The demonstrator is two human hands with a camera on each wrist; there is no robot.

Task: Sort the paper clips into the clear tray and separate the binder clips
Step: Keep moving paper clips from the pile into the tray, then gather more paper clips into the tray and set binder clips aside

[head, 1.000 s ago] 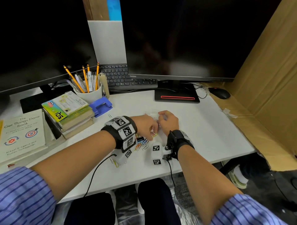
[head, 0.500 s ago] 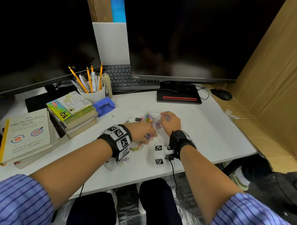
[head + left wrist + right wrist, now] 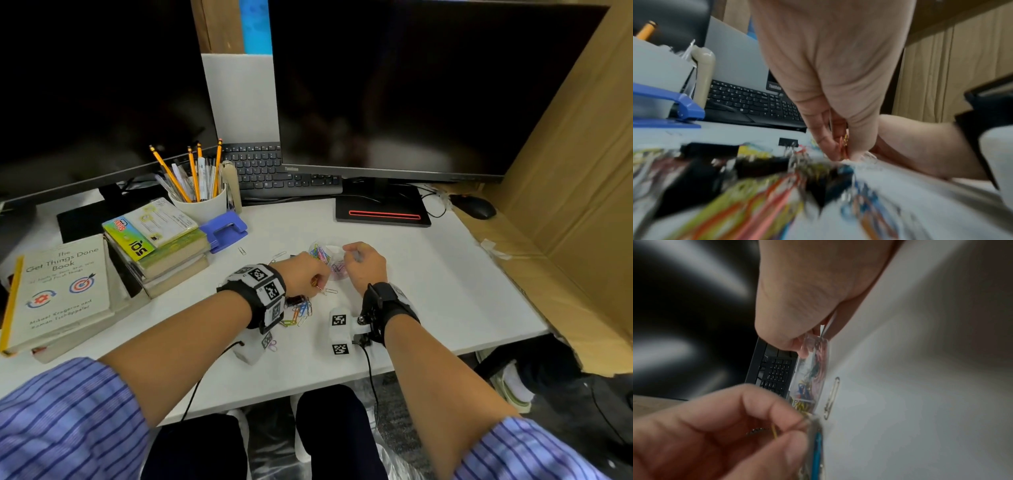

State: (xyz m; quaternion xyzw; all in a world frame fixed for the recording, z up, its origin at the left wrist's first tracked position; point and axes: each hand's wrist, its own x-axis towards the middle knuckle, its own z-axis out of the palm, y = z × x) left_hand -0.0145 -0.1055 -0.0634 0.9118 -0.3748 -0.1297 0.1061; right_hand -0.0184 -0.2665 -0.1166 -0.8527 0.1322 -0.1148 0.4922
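Observation:
The small clear tray (image 3: 328, 262) lies on the white desk (image 3: 445, 274) with several coloured paper clips in it. My right hand (image 3: 349, 255) grips the tray's right edge; in the right wrist view thumb and fingers pinch the rim of the tray (image 3: 810, 369). My left hand (image 3: 318, 281) is curled just left of the tray and pinches a few paper clips (image 3: 844, 144) at its fingertips. Under that wrist lies a loose pile of coloured paper clips (image 3: 300, 312) mixed with black binder clips (image 3: 294, 301). One silver paper clip (image 3: 832, 395) lies beside the tray.
Stacked books (image 3: 164, 246), a blue hole punch (image 3: 224, 229) and a white pencil cup (image 3: 202, 202) stand at the left. A keyboard (image 3: 274, 174) and two monitors fill the back, with a mouse (image 3: 474, 207) far right. Cardboard (image 3: 565, 205) walls the right side.
My left hand has drawn back a little from the tray toward the loose clips, with clips in its fingertips. The right hand has stayed on the tray.

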